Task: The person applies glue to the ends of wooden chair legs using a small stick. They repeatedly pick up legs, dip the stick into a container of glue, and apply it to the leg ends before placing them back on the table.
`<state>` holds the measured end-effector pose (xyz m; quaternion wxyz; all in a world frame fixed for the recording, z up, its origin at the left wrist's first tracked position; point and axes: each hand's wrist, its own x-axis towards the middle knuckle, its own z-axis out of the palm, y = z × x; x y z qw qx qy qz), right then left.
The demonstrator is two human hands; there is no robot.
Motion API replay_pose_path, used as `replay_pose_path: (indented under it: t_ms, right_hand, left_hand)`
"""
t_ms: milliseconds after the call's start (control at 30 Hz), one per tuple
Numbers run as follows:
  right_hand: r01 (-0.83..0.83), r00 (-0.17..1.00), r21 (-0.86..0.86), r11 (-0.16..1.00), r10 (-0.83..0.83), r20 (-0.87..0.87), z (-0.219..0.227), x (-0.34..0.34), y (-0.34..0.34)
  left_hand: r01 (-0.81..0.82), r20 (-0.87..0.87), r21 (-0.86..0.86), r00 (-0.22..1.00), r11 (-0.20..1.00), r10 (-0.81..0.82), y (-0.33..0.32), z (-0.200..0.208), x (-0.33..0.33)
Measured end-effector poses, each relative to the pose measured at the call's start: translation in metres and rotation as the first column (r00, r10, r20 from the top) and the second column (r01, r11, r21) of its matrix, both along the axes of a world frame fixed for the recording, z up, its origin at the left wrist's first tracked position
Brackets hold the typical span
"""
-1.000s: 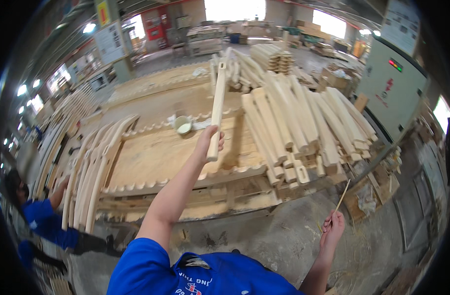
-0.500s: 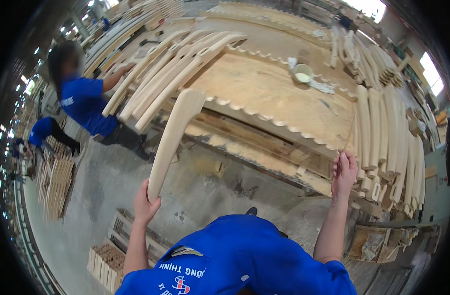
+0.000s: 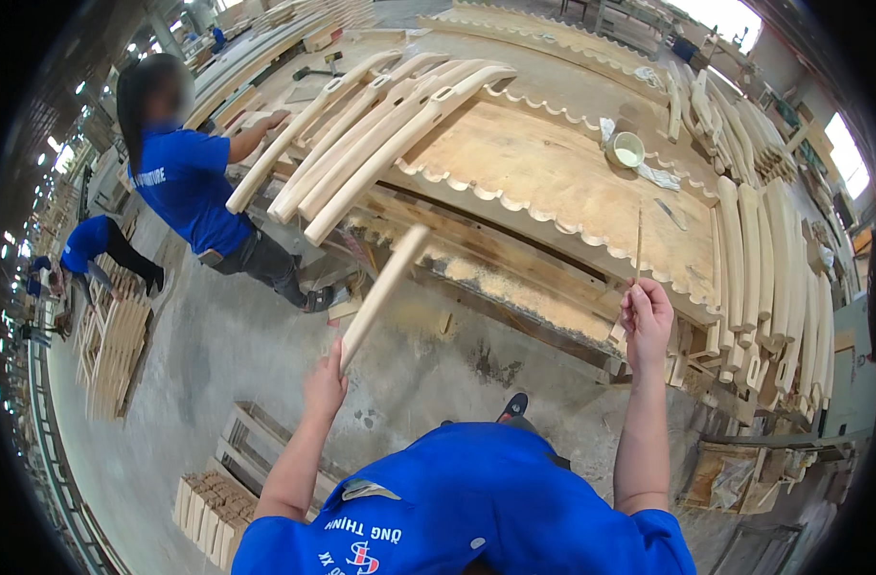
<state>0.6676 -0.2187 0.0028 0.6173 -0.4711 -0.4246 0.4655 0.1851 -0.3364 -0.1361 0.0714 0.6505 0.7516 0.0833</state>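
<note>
My left hand (image 3: pixel 325 385) is closed round the lower end of a pale, curved wooden furniture leg (image 3: pixel 385 299). The leg tilts up and to the right over the floor, its narrow edge towards me. Between the fingertips of my right hand (image 3: pixel 648 314) is a thin stick (image 3: pixel 639 241), pointing up over the near scalloped edge of the workbench (image 3: pixel 553 171). Farther back on the bench stands a cup of whitish liquid (image 3: pixel 625 149), beside a crumpled white cloth (image 3: pixel 660 178). A small knife-like tool (image 3: pixel 670 215) lies nearer.
Several curved wooden legs (image 3: pixel 390 144) lie across the bench's left end, and more pieces (image 3: pixel 763 259) are stacked at its right. A co-worker (image 3: pixel 184 182) stands at the left; another person (image 3: pixel 88 244) bends over stacked wood. A pallet (image 3: pixel 256 436) and wooden blocks (image 3: pixel 208 513) sit lower left.
The wooden leg has turned from its broad side to its narrow edge. My left hand has moved right, while my right hand and the stick have shifted slightly left. The view has shifted too.
</note>
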Motion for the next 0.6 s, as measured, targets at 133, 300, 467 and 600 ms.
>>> replay_pose_path:
  t_ms: [133, 300, 467, 600]
  right_hand:
    - [0.09, 0.956, 0.028, 0.996, -0.095, 0.278, 0.011, 0.039, 0.05]
    - [0.235, 0.27, 0.174, 0.956, -0.236, 0.933, 0.046, 0.117, 0.139]
    - [0.268, -0.25, 0.051, 0.962, 0.018, 0.968, 0.097, 0.107, 0.213]
    - [0.172, -0.379, -0.014, 0.985, 0.079, 0.922, 0.102, 0.102, 0.25]
  left_hand:
    - [-0.057, 0.034, -0.045, 0.998, 0.997, 0.059, 0.005, -0.019, -0.013]
    - [-0.081, -0.059, -0.072, 0.995, 0.994, 0.077, -0.012, 0.001, 0.019]
    - [-0.182, -0.131, -0.158, 0.978, 0.97, 0.162, -0.025, 0.008, 0.041]
    - [-0.22, -0.116, -0.148, 0.972, 0.964, 0.204, -0.035, 0.004, 0.067]
